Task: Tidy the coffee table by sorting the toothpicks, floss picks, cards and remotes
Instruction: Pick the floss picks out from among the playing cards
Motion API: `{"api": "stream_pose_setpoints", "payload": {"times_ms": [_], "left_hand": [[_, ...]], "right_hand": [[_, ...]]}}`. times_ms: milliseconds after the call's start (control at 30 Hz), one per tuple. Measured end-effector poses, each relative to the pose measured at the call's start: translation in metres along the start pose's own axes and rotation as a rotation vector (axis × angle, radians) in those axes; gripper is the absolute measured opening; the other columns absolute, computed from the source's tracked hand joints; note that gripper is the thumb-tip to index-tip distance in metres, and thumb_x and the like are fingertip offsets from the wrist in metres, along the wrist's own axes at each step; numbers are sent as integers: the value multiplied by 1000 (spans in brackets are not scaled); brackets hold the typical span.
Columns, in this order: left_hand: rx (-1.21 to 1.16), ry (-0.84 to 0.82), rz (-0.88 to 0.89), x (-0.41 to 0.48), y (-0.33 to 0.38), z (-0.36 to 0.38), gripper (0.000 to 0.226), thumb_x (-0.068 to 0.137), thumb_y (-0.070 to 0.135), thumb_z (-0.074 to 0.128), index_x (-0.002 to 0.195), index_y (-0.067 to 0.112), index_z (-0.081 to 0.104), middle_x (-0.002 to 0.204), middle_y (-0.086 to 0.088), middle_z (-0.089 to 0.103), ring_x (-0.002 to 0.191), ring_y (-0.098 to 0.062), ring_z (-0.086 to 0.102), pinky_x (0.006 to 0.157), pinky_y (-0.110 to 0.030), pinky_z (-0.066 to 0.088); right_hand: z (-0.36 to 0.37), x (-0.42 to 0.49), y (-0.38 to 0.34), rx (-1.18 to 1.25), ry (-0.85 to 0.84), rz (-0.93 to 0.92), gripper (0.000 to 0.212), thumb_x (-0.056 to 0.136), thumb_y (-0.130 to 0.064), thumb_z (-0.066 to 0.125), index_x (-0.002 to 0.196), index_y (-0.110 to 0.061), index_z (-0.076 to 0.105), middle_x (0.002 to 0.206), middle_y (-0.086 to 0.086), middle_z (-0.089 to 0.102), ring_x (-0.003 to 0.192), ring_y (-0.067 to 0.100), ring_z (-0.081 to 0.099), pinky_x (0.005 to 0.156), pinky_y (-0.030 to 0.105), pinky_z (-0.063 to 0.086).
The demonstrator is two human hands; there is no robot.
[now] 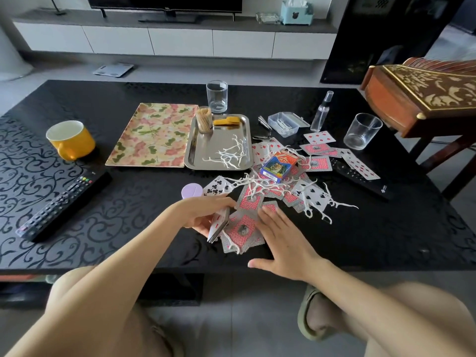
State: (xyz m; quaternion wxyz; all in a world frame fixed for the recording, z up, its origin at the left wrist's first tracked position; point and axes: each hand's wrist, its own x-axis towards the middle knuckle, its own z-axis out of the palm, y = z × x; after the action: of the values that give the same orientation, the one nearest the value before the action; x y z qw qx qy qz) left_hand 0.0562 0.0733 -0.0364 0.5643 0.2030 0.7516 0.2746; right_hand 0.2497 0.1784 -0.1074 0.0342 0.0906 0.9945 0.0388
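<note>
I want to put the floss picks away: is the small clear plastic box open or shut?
Open. The clear plastic box has its lid swung back beside it, and a few floss picks lie inside.

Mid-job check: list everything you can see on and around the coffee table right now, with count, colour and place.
Playing cards: many, red-backed, scattered right of centre.
Card box: one, blue, on the cards.
Floss picks: many, white, over the cards; more on the steel tray.
Steel tray: one, silver, centre.
Toothpick holder: one, clear, on the steel tray.
Floral tray: one, pink-yellow, left of the steel tray.
Remotes: two, black, far left and right.
Mug: one, yellow, left.
Glasses: two, clear, back and right.
Spray bottle: one, clear, right.
Plastic box: one, clear, open.
Left hand: holds a card stack.
Right hand: flat on the cards.
</note>
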Motion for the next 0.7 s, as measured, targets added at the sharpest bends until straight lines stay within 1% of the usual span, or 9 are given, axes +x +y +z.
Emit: {"api": "stream_pose_setpoints", "payload": {"times_ms": [67,133,200,267,367,433,500,600,700], "left_hand": [[6,16,37,-1,-2,-1,21,92,39,51,113,35,48,83,-5,55,64,-20,56,83,-47,53],[31,60,98,-5,-6,-1,44,92,40,52,134,39,41,89,-4,55,66,-21,56,75,-45,57],[77,-6,151,-17,-12,2,44,93,40,50,136,35,42,74,-6,56,59,-22,56,67,-40,57],[264,-111,150,-31,-18,10,44,93,40,48,137,34,43,65,-9,58,54,-19,59,61,-33,56],[603,-61,59,-36,-27,23,55,86,47,54,137,51,33,93,2,62,76,-10,63,57,-28,57],[722,-48,18,-33,-29,27,62,84,49,54,137,57,23,88,1,60,76,-14,63,53,-25,56],[760,-15,6,-29,-27,23,64,84,49,52,139,57,20,82,0,59,70,-15,63,48,-24,53],[702,49,-26,-25,-20,11,66,86,47,50,143,52,16,81,0,59,73,-16,64,46,-24,52],[556,76,-49,-23,-14,7,65,87,44,51,143,49,18,105,0,60,72,-12,61,49,-25,53]], "right_hand": [[-2,3,1,43,17,7,99,77,-82,26,131,-2,47,148,18,35,142,31,24,114,50,25],[-4,9,1,107,12,-1,94,79,-78,27,140,-6,36,152,16,28,144,30,18,117,49,17],[-2,14,-1,134,5,2,85,86,-72,21,145,-12,28,153,14,26,144,30,18,117,47,15],[0,15,-4,115,12,44,80,90,-69,11,143,-15,37,148,13,38,140,30,30,113,48,28],[-2,15,-7,112,26,172,80,90,-67,8,137,-15,46,140,12,48,131,30,43,105,46,39],[-4,12,-9,97,53,242,77,90,-66,15,134,-14,50,135,12,54,124,30,49,99,45,44],[-3,5,-8,65,74,259,76,89,-65,18,133,-13,50,130,12,56,118,30,52,94,43,47],[0,-11,-5,44,91,222,82,85,-73,20,132,-12,50,131,11,55,118,28,51,96,43,46],[2,-29,-1,-1,113,131,91,79,-81,25,128,-10,55,128,11,57,118,28,53,97,43,46]]}}
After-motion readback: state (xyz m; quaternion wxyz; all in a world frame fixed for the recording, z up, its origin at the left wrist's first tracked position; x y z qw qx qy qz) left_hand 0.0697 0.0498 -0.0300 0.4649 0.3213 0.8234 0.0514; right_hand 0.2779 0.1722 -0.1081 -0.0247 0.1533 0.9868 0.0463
